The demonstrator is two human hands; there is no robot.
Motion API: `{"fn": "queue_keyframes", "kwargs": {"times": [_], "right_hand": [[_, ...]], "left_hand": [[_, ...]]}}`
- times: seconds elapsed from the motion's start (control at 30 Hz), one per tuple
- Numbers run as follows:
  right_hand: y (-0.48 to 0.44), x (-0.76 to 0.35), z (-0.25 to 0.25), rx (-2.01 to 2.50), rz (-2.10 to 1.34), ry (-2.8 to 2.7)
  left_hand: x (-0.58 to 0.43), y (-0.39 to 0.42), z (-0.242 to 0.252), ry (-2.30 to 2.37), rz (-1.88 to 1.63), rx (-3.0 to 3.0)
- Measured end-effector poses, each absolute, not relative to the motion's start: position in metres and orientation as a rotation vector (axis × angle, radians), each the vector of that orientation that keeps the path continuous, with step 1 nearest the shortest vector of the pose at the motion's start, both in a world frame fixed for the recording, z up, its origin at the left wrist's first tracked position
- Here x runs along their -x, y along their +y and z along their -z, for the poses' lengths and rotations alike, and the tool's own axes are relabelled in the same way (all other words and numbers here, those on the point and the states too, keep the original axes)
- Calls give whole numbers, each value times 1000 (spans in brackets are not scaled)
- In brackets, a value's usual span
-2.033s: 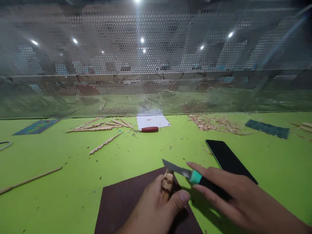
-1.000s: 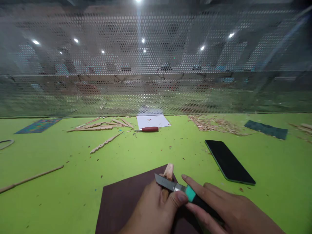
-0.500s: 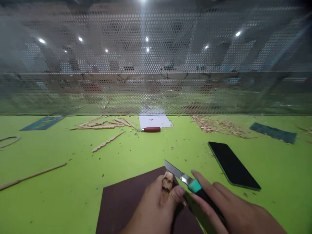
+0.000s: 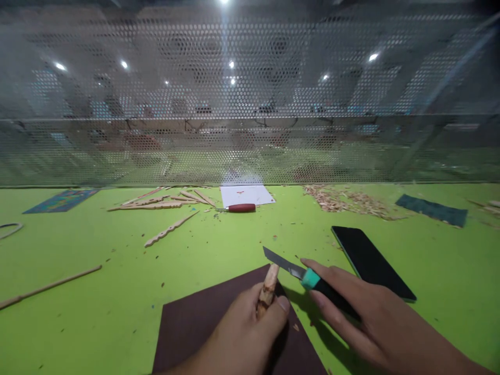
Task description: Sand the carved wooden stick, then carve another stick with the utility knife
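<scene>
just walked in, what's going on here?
A person's left hand grips a short wooden piece above a dark brown sheet on the green table. The right hand holds a teal-collared knife, its blade just beside the wood's tip. A black phone lies right of the hands; carved sticks, a red-handled tool and wood shavings lie farther back.

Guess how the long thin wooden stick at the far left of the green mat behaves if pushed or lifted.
The long thin wooden stick looks slender end to end, so probably light and a bit springy, likely to snap if bent. It lies flat on the green mat and seems roundish, so a sideways push may roll it.
</scene>
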State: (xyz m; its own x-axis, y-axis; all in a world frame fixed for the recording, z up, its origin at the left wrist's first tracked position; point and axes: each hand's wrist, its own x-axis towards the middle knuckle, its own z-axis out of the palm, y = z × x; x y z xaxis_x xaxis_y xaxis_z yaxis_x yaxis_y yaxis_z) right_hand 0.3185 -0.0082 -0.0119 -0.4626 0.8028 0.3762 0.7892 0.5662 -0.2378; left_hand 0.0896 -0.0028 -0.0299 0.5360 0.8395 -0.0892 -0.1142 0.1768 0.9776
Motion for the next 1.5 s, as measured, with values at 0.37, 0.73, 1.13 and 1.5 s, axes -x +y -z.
{"fn": "queue_keyframes", "kwargs": {"times": [0.37, 0.73, 1.13, 1.5], "right_hand": [[-12, -318, 10, 1238, -109, -2402], [-20, -313, 8, 1092, -136, -2538], [-20, -315, 12, 1247, -36, -2358], [-18, -316, 4, 1061, -291, -2499]], "left_hand": [[-98, -1, 19, 465, -770, -1098], [-89, -1, 30, 582, -725, -1098], [-93, -3, 27, 681, -804, -1263], [-93, 1, 27, 524, -744, -1139]]}}
